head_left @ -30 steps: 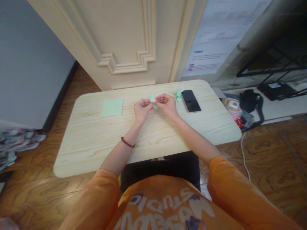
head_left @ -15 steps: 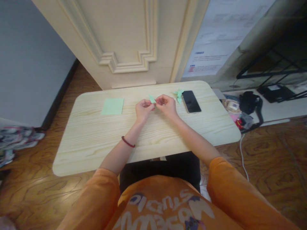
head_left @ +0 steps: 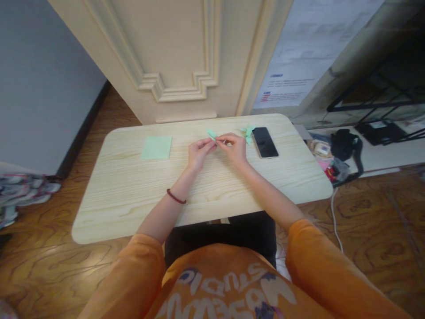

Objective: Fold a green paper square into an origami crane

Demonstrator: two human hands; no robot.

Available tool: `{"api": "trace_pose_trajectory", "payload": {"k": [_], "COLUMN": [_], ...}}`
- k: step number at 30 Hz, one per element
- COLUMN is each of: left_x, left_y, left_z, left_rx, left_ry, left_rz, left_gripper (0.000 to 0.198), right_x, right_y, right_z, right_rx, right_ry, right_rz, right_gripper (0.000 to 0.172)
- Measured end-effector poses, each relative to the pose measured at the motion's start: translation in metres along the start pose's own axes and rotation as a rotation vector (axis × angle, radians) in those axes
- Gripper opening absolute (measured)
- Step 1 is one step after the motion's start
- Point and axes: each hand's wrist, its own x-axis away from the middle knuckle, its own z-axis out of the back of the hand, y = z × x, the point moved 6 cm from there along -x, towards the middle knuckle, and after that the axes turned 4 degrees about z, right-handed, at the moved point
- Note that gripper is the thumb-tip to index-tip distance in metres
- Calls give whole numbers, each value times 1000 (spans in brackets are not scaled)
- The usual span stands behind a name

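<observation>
Between my two hands, over the middle of the table's far half, is a small folded piece of green paper [head_left: 211, 133]. My left hand [head_left: 198, 155] pinches it from the left, fingers closed. From the other side, the fingertips of my right hand [head_left: 235, 148] pinch the same paper. Its lower part is hidden by the fingers, and its narrow tip points away from me. Just past my right hand lies a finished-looking folded green paper figure [head_left: 247, 133] with several points. A pad of square green paper [head_left: 156, 147] lies to the left of my left hand.
A dark-screened phone [head_left: 264, 142] lies beside the paper figure on the light wooden table [head_left: 133, 195]. A cream panelled door [head_left: 169, 48] stands behind the table. Past the table's right edge, a low shelf [head_left: 375, 155] holds bags and small items.
The folded paper has turned slightly and appears narrower. The fingers of both hands have straightened and shifted a little around it. The other things on the table stay put.
</observation>
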Motion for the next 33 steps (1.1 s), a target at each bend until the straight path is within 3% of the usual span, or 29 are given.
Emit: {"api": "trace_pose_trajectory", "payload": {"k": [10, 22, 33], "left_x": [-2, -3, -4], "left_y": [4, 7, 10], "left_z": [4, 0, 4], "left_rx": [-24, -20, -139], "left_ry": [-6, -82, -12], "left_rz": [-112, -165, -235], "left_gripper": [41, 38, 32], "right_x": [-1, -3, -1], "right_y": [2, 15, 20], "right_z": [0, -1, -8], "right_rx": [-143, -282, -427], "right_ry": [22, 37, 0], "right_rz": [-22, -103, -201], "right_gripper": [5, 28, 30]}}
